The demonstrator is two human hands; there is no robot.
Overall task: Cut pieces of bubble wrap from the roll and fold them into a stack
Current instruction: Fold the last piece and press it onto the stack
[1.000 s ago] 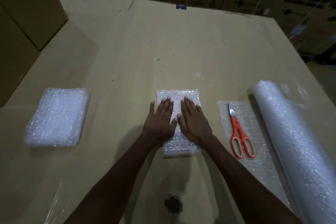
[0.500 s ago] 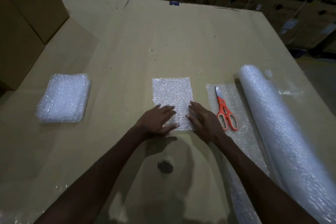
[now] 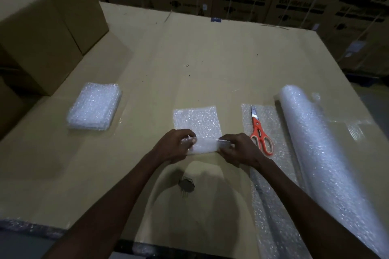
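I see the left hand [image 3: 175, 145] and right hand [image 3: 237, 149] each pinching the near edge of the bubble wrap piece [image 3: 196, 122] at centre tabletop [image 3: 210, 59]; stack [image 3: 94, 106] at nine o'clock, roll [image 3: 315, 143] at three.

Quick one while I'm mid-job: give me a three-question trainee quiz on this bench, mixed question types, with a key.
1. True or false: the scissors lie on the flat sheet pulled off the bubble wrap roll.
2. Multiple choice: what is the left hand doing? A) resting flat on the cardboard table; B) pinching the near edge of the folded piece; C) holding the scissors.
3. Fill in: the finished stack sits to the ______ of the folded piece.

Key:
1. True; the blades point away from the person.
2. B; the right hand pinches the same edge at the other corner, lifting it.
3. Left.
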